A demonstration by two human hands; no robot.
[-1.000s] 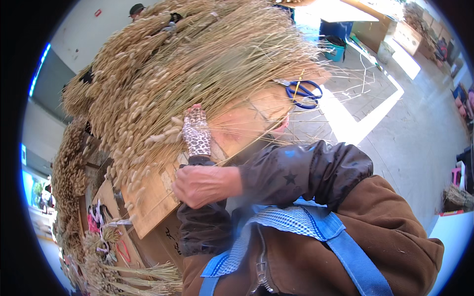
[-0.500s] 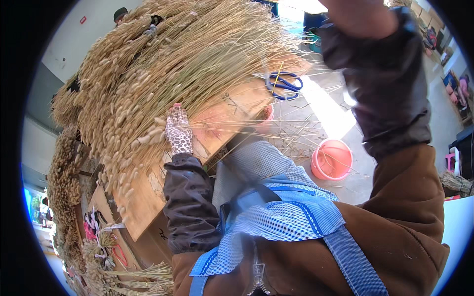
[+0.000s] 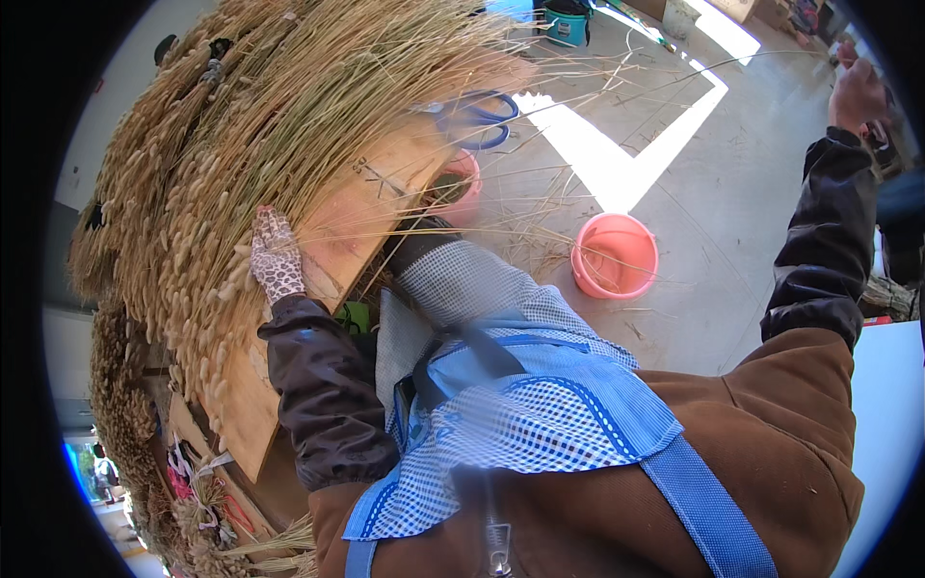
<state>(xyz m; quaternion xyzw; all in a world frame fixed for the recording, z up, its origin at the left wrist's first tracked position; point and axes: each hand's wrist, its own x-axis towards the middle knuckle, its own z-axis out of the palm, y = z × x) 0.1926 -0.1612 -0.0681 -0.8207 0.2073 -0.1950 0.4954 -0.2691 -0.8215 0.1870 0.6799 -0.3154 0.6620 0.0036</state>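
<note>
My left hand (image 3: 276, 254), in a leopard-print glove with a bare fingertip showing, is closed around some dried grass stalks at the near edge of a big heap of dried grass (image 3: 289, 125). Fluffy pale heads stick out to its left, while thin stems run out to its right over the board's edge. Far off to the right, my bare right hand (image 3: 858, 96) is raised, fingers pinched; a single thin stalk (image 3: 732, 65) reaches to it. The heap lies on a wooden board (image 3: 337, 217). Blue-handled scissors (image 3: 482, 120) rest at the board's right end.
A pink bucket (image 3: 617, 255) stands on the floor to the right, and another pink bucket (image 3: 462, 188) sits beside the board. Stalk scraps litter the floor. A teal bucket (image 3: 566, 24) is farther back. More dried bunches (image 3: 125, 395) lie at the left.
My right hand has swung outward to the far right, and the thin stalk now stretches toward it. The view has shifted; my left hand stays on the stalks.
</note>
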